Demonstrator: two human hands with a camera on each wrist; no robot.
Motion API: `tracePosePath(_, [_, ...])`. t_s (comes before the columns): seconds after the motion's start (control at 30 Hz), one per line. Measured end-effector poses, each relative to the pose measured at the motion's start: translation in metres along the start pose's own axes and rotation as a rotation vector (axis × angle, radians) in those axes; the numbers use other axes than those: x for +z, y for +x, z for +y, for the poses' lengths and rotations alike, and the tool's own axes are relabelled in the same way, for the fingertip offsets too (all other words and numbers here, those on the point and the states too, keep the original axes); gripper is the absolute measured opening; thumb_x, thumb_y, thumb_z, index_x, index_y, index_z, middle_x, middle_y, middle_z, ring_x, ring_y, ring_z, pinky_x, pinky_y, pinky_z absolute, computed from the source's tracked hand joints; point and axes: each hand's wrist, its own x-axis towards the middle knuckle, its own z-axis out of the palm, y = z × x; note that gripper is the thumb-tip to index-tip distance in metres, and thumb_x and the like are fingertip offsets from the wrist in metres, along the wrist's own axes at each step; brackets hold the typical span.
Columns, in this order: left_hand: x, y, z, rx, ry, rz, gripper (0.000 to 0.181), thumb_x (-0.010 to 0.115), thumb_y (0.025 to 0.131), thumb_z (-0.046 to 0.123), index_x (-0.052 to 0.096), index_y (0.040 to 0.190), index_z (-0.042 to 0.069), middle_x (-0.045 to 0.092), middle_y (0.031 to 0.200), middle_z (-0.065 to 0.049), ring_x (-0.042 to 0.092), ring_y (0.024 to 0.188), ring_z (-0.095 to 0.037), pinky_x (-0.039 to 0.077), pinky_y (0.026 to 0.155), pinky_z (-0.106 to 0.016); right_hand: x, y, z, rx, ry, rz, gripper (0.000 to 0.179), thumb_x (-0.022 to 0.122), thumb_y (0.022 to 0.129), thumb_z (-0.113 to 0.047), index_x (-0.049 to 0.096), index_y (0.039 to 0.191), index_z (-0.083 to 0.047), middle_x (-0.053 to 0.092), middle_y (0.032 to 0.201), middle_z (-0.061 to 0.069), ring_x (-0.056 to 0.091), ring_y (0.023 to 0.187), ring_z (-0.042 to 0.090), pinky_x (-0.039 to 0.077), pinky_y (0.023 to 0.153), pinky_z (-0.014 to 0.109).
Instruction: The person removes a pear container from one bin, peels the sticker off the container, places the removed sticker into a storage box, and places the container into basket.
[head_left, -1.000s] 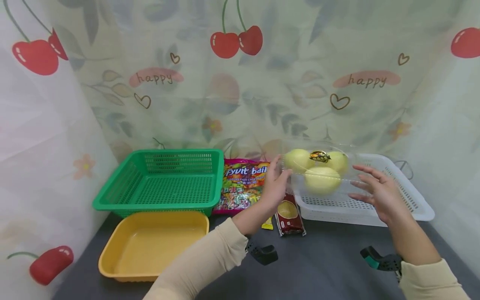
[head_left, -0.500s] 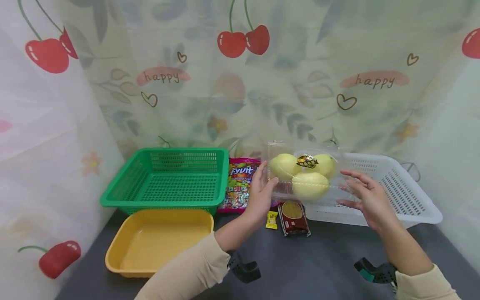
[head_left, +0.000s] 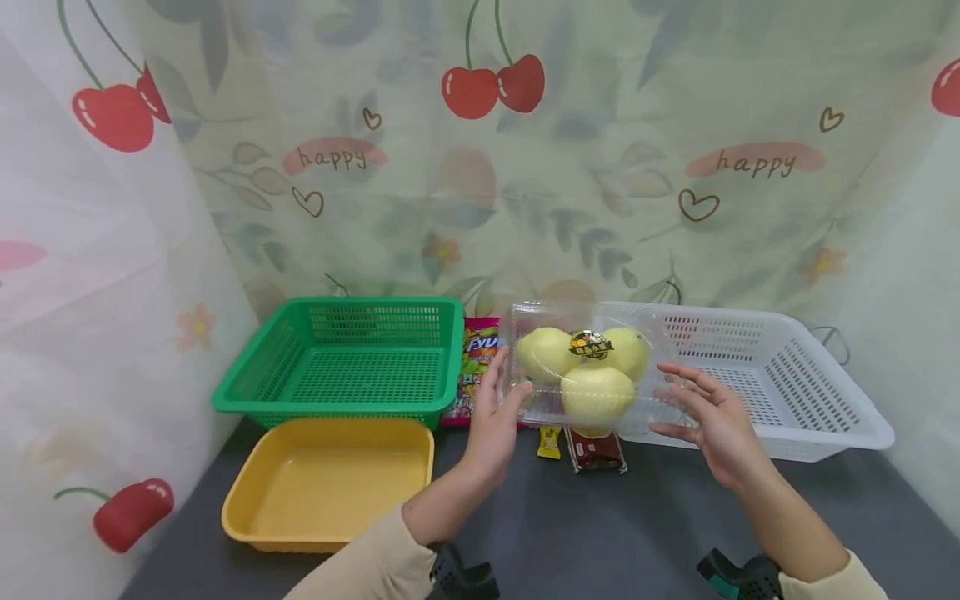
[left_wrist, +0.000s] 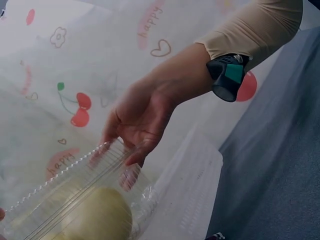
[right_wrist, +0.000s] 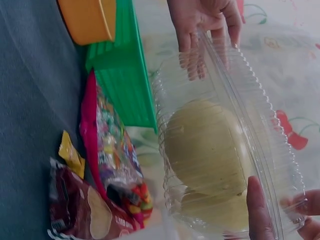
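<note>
A clear plastic clamshell box (head_left: pixel 591 344) with a gold-and-black label is held up off the table, in front of the white basket's left part. Three pale yellow-green round fruits (head_left: pixel 597 395) show inside it. My left hand (head_left: pixel 491 429) grips the box's left end, thumb on the near side and fingers behind. At the right end, my right hand (head_left: pixel 712 417) holds it between thumb and fingers. The right wrist view shows the left hand (right_wrist: pixel 205 22) at the far end of the box, with right fingers (right_wrist: pixel 257 207) close by. The lid looks closed.
A white perforated basket (head_left: pixel 825 450) stands right, a green basket (head_left: pixel 450 358) left, with a yellow tray (head_left: pixel 322 543) before it. Between the baskets lie a pink-edged candy bag (head_left: pixel 474 375), a small yellow packet (head_left: pixel 550 442) and a brown biscuit packet (head_left: pixel 597 452). A printed curtain hangs behind.
Both hands have carried the box of fruit leftward and nearer, away from over the white basket. The small yellow packet now shows more fully, while more of the candy bag is covered.
</note>
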Motion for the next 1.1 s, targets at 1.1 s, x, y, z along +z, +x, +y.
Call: tracePosePath(1.1, [-0.045,-0.083,-0.003,0.146,0.231,0.088,0.045,0.051,0.093,0.005,0.043,0.138,0.004,0.023,0.154,-0.009,0.020,0.142,-0.027,0.023,0.114,-0.037,0.060,-0.060,0.024,-0.103,-0.075,0.059,0.044,0.044,0.099,-0.020,0.038,0.140,-0.005,0.007,0.158,0.009,0.050,0.109,-0.011,0.057,0.064,0.036])
